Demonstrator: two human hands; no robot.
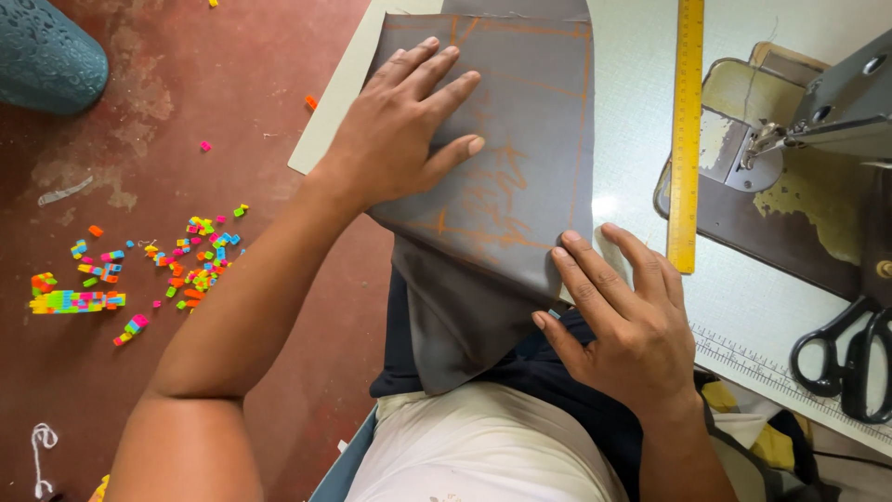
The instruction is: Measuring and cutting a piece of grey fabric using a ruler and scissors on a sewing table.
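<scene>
Grey fabric panel (506, 177), chalked in orange lines, lies across the white sewing table (641, 112), its near end drooping over the edge onto my lap. I judge I'm smoothing it: left hand (404, 125) pressed flat, fingers spread; right hand (627, 316) open, pinning the edge. Next calls for keeping it taut beside the yellow ruler (686, 139).

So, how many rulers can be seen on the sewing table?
2. A yellow ruler lies upright between the grey fabric and the sewing machine. A white ruler runs along the table's near edge, partly under the scissors. More may be hidden.
</scene>
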